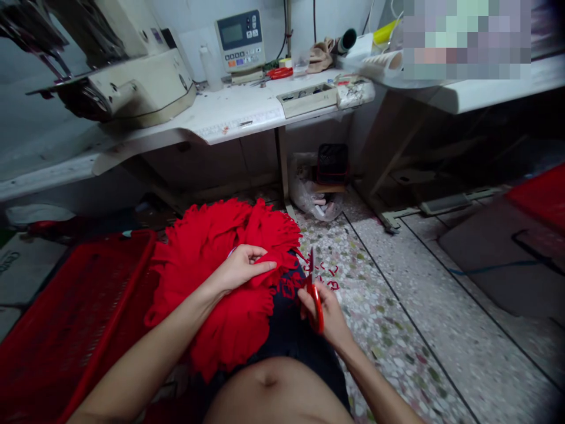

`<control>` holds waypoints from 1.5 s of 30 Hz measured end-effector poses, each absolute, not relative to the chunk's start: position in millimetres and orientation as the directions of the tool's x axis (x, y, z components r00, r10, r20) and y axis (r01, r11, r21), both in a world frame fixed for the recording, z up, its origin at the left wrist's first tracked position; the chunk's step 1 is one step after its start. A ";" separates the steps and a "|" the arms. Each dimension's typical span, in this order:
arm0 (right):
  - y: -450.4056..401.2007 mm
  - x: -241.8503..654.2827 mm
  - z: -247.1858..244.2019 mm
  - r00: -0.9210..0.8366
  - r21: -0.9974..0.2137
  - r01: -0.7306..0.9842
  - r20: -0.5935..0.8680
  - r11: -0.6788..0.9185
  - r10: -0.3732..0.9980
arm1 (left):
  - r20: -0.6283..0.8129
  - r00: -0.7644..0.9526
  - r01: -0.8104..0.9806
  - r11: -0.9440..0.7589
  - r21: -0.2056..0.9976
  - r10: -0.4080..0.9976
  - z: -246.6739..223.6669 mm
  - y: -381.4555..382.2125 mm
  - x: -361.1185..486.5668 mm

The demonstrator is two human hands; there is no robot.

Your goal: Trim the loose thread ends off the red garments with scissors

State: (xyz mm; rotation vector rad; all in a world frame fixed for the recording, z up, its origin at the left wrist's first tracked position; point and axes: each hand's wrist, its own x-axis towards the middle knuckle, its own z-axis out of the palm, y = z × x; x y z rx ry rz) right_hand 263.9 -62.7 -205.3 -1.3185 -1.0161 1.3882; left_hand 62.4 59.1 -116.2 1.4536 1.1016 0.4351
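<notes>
A large bunch of red fabric pieces (220,235) with looped, fringed edges is spread over my lap. My left hand (247,268) pinches a fold of this fabric between thumb and fingers. In my right hand (329,309) is a pair of scissors (316,306) with red handles, its blades pointing up and away, just right of the fabric. Short red scraps (289,287) lie on my dark trousers (291,335), and more are on the floor beyond the blades. Whether the blades are parted cannot be made out.
A red plastic basket (101,318) stands at my left. Ahead is a white sewing table (247,115) bearing a sewing machine (145,76), a control panel (241,44) and red-handled snips (280,73). Beneath it sits a plastic bag (304,197) on the speckled floor (384,318).
</notes>
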 end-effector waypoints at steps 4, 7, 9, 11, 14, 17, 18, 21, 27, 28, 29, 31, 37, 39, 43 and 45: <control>-78.1 268.9 -217.9 -0.211 -0.992 -0.003 -0.124 -0.127 0.970 | -0.295 0.493 0.400 0.087 0.912 0.819 -111.7 63.6 65.2; -77.9 264.6 -217.1 -0.276 -0.993 0.062 -0.110 -0.097 0.955 | -0.293 0.516 0.419 0.061 0.906 0.805 -110.5 62.7 68.2; -73.5 261.1 -214.2 -0.294 -0.994 0.079 -0.099 -0.079 0.951 | -0.301 0.520 0.431 0.059 0.900 0.799 -110.8 61.2 69.6; -68.0 258.4 -211.5 -0.293 -0.995 0.074 -0.089 -0.070 0.952 | -0.313 0.522 0.438 0.066 0.897 0.793 -111.4 59.7 70.1; -61.0 256.4 -209.3 -0.287 -0.995 0.081 -0.083 -0.063 0.954 | -0.330 0.523 0.437 0.085 0.896 0.786 -112.4 58.3 69.5; -57.8 255.0 -211.9 -0.263 -0.994 0.087 -0.084 -0.063 0.961 | -0.340 0.524 0.427 0.104 0.898 0.781 -112.6 57.9 68.5; -57.7 254.3 -214.3 -0.247 -0.994 0.085 -0.089 -0.070 0.965 | -0.343 0.525 0.423 0.110 0.899 0.779 -112.5 57.9 68.3; -60.2 251.2 -225.7 -0.185 -0.990 0.076 -0.135 -0.123 0.973 | -0.358 0.527 0.410 0.138 0.901 0.771 -111.9 57.7 68.3; -72.0 249.6 -242.7 -0.164 -0.981 0.011 -0.192 -0.193 0.968 | -0.405 0.531 0.390 0.209 0.897 0.745 -109.6 56.4 71.2; -73.8 250.5 -242.3 -0.181 -0.983 0.018 -0.182 -0.182 0.966 | -0.408 0.531 0.394 0.210 0.895 0.743 -109.4 56.3 71.7; -75.2 251.5 -241.1 -0.197 -0.986 0.030 -0.168 -0.165 0.966 | -0.410 0.532 0.399 0.208 0.893 0.741 -109.5 56.2 72.1; -76.6 253.1 -237.1 -0.222 -0.990 0.045 -0.137 -0.130 0.965 | -0.416 0.545 0.409 0.202 0.890 0.728 -111.0 56.2 72.6; -69.5 250.7 -228.8 -0.223 -0.995 0.049 -0.091 -0.082 0.971 | -0.451 0.628 0.408 0.226 0.885 0.634 -123.8 55.1 73.6; -66.4 248.8 -230.1 -0.195 -0.995 0.059 -0.092 -0.082 0.976 | -0.462 0.641 0.415 0.229 0.880 0.613 -126.6 54.3 75.0; -68.3 248.0 -237.6 -0.124 -0.993 0.072 -0.103 -0.095 0.987 | -0.437 0.666 0.427 0.171 0.888 0.604 -120.4 52.2 76.4; -74.2 249.4 -243.2 -0.096 -0.993 0.067 -0.102 -0.096 0.990 | -0.405 0.694 0.448 0.083 0.890 0.595 -110.6 50.6 71.6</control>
